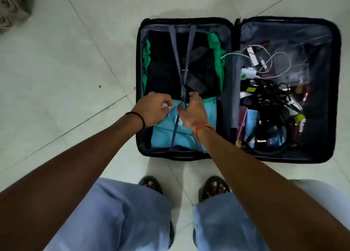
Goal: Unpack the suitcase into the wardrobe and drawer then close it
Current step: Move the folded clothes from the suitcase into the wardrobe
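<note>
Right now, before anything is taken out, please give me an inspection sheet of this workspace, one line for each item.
Surface: pale tiled floor, the suitcase lies open flat on it.
Job's things: left half holds dark clothes, green cloth and turquoise cloth under crossed grey straps; wardrobe and drawer not in view.
Clutter: right half holds boxes and small items under a clear cover.
Hands: left hand and right hand both at the strap buckle, fingers curled; exact grip unclear.
Cables: white cable and black cables, tangled, in the right half.
Surroundings: beige fabric at top left corner; person's feet in sandals near the suitcase.
</note>
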